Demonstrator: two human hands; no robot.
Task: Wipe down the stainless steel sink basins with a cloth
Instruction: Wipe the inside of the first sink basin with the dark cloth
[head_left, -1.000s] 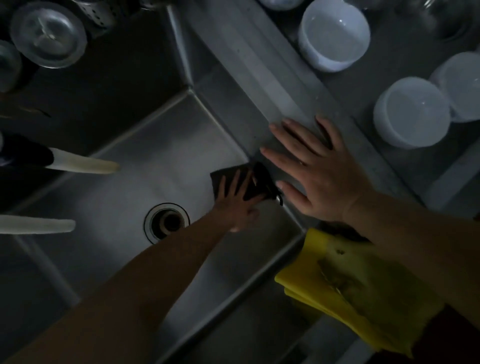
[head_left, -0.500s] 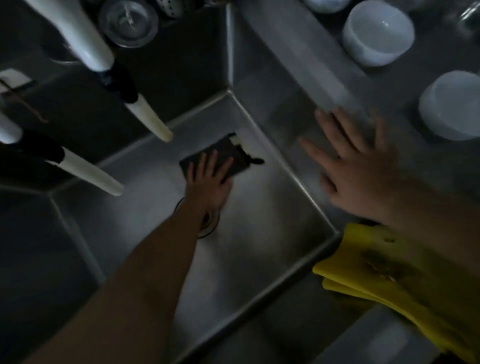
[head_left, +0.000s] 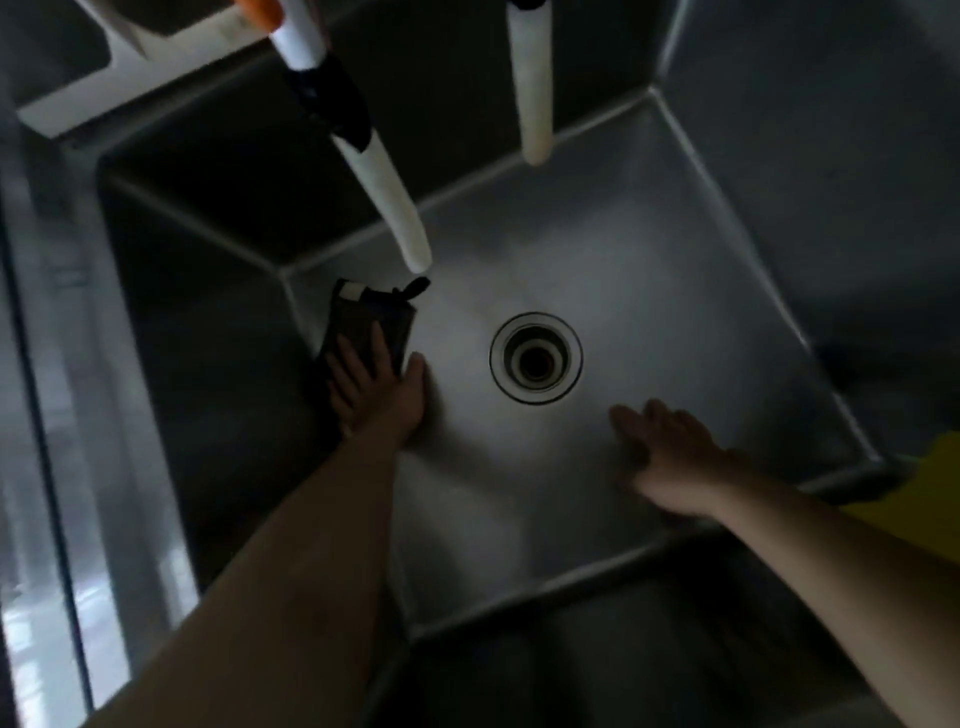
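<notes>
We press the dark cloth (head_left: 371, 325) flat on the sink (head_left: 597, 249) floor at its left edge, left of the drain (head_left: 535, 357), so the wipe reaches the corner seam. Our left hand (head_left: 379, 400) spreads its fingers over it, a wide grip. Our right hand (head_left: 670, 447) hovers relaxed, holding nothing, likely for balance.

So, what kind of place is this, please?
Probably a commercial or shared kitchen's washing area: a deep square stainless steel sink basin with a round metal drain, two white hose-like tap spouts hanging above, and a dark folded cloth under the left hand.
</notes>
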